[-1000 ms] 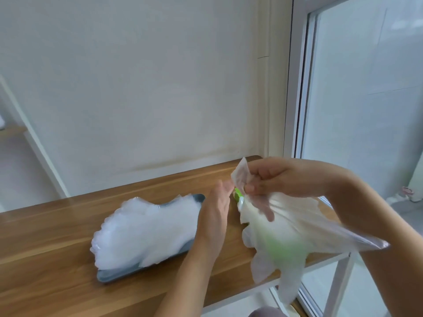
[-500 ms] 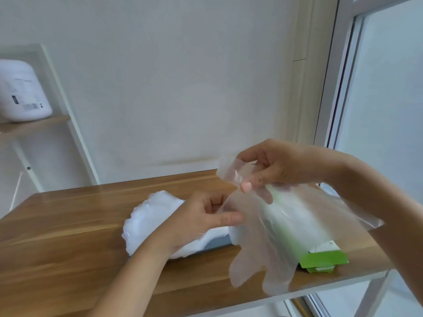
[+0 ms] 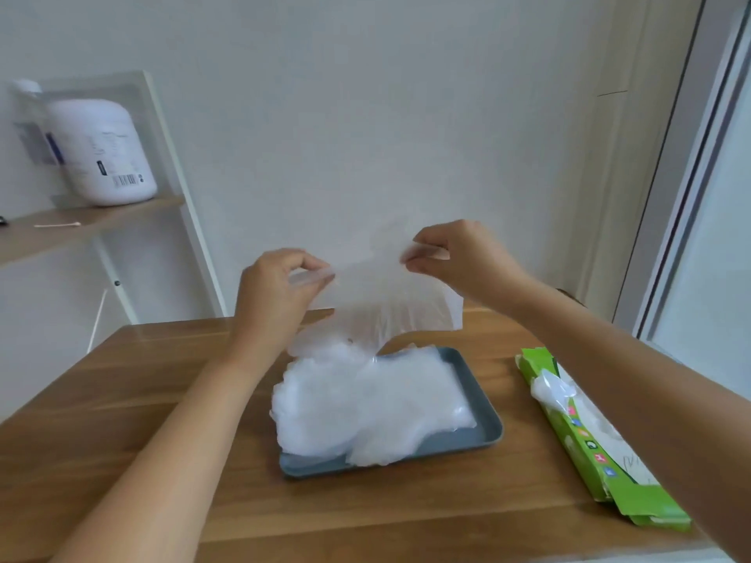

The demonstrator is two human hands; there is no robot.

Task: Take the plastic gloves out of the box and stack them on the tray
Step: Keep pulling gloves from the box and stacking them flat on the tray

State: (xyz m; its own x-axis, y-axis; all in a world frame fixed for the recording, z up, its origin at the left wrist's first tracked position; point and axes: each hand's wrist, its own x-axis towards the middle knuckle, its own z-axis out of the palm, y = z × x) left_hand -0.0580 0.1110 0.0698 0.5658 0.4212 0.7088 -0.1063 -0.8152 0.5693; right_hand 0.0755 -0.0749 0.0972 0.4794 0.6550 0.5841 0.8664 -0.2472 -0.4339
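Note:
A clear plastic glove (image 3: 378, 306) hangs spread in the air above the back of the tray. My left hand (image 3: 276, 294) pinches its left edge and my right hand (image 3: 459, 258) pinches its right edge. Below it a grey-blue tray (image 3: 487, 424) on the wooden table carries a stack of plastic gloves (image 3: 365, 404). The green glove box (image 3: 585, 432) lies open to the right of the tray, with another glove (image 3: 552, 390) poking out of its far end; my right forearm covers part of the box.
The wooden table (image 3: 122, 400) extends left of the tray. A shelf (image 3: 89, 217) at the upper left holds a white jug (image 3: 101, 152) and a cotton swab (image 3: 57, 225). A window frame (image 3: 699, 156) runs along the right side.
Both hands carried the glove from beside the box to over the tray and pulled it out flat between them. The view turned down and left, bringing the whole tray and box into sight.

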